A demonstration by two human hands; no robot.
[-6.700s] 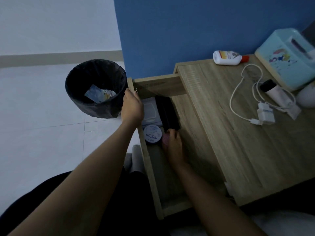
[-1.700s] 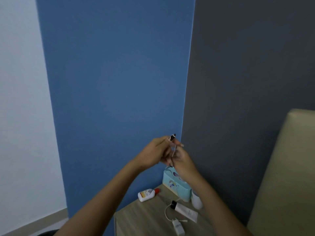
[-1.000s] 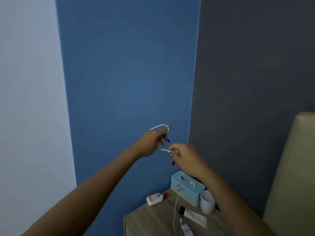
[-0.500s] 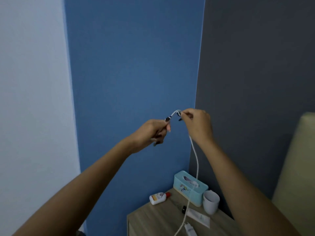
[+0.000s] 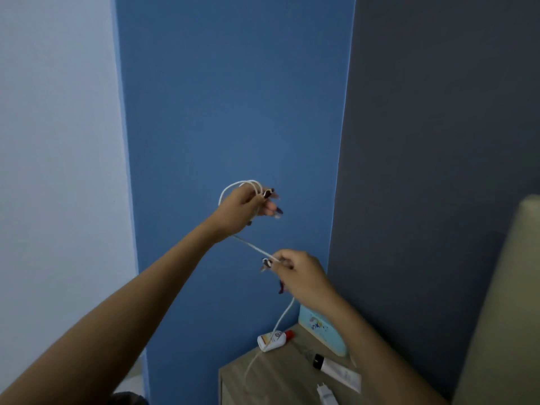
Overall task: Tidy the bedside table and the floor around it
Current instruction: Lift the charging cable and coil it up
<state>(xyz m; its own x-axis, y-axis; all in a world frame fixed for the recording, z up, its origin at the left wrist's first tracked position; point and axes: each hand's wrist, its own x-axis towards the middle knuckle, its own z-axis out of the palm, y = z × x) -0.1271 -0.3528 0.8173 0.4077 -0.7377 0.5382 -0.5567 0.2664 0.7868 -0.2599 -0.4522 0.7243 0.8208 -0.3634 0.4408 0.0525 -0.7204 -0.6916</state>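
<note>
Up in front of the blue wall, both hands work a white charger cable [image 5: 253, 246], so the tidying looks only partly done as far as this view shows. The left hand [image 5: 244, 204] holds a couple of loops of cable gathered around its fingers, partly curled with fingertips splayed. The right hand [image 5: 295, 273], lower and nearer, pinches the cable between thumb and fingers. A taut stretch runs between the two hands, and from the right hand the rest hangs down to the surface [image 5: 280, 372]. The white plug [image 5: 327, 395] lies on the wood, so most of the length is still unwound. A small lotion bottle [image 5: 273, 339], a tube [image 5: 336, 371] and a light-blue tissue box [image 5: 323, 331] also remain there. The floor is hardly visible.
</note>
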